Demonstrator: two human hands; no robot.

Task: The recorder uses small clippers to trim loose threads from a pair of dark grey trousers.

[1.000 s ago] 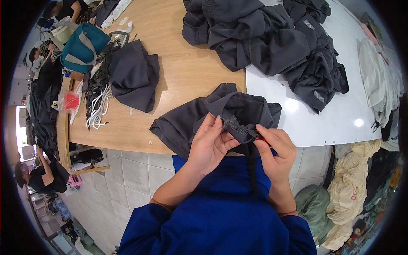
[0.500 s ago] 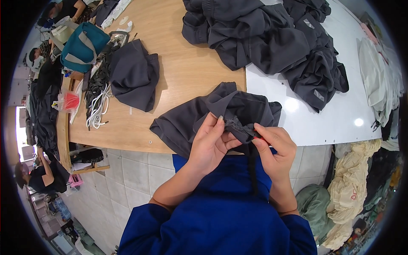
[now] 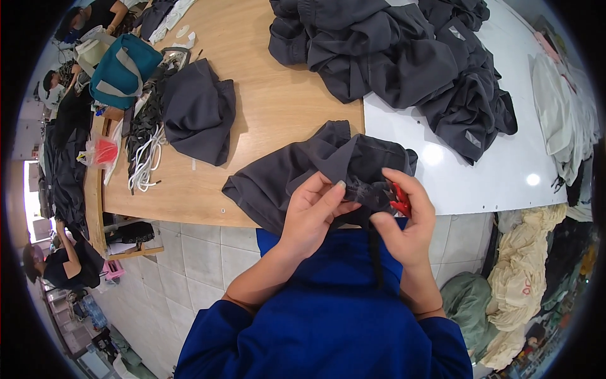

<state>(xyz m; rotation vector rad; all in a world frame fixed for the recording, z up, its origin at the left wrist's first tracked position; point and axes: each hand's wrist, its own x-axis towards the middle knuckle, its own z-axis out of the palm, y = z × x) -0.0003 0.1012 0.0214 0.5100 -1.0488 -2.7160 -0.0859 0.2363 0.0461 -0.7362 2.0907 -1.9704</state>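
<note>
A dark grey cloth garment (image 3: 309, 158) lies gathered at the near edge of a worktop (image 3: 265, 95) with a tan wood-look left part and a glossy white right part. The left hand (image 3: 309, 218) pinches the garment's bunched, seamed edge between thumb and fingers. At the garment's right side, the right hand (image 3: 413, 234) cradles a small red-handled tool (image 3: 401, 201), thumb and forefinger spread apart around it; the tool's working end is too dark to make out. A narrow black strip (image 3: 376, 259) hangs below the garment, in front of a blue short-sleeved top (image 3: 341, 316). Left of the garment sits a folded piece of dark grey cloth (image 3: 199, 117); farther left lie looped white cords (image 3: 146, 161) and, beyond them, a teal fabric bag with grey straps (image 3: 120, 79). Beyond the garment, toward the right, sprawls a large heap of dark grey clothing (image 3: 391, 57).
</note>
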